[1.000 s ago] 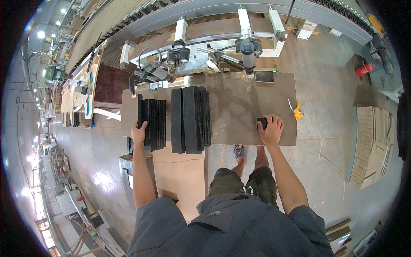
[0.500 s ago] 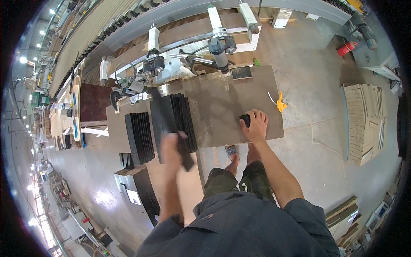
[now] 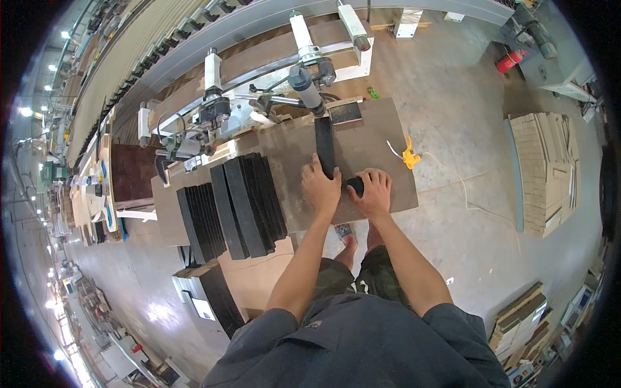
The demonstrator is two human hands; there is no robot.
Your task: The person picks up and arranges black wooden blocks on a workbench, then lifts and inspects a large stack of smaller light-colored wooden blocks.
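Black strip (image 3: 324, 141) and block (image 3: 355, 185) occupy one hand (image 3: 321, 189) (image 3: 376, 195) each.

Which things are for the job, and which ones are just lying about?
Being used, it seems:
black strip in the left hand
black block in the right hand
left black stack
right black stack
brown board underneath

Probably just lying about:
yellow tool
red fire extinguisher
tan stack on the floor
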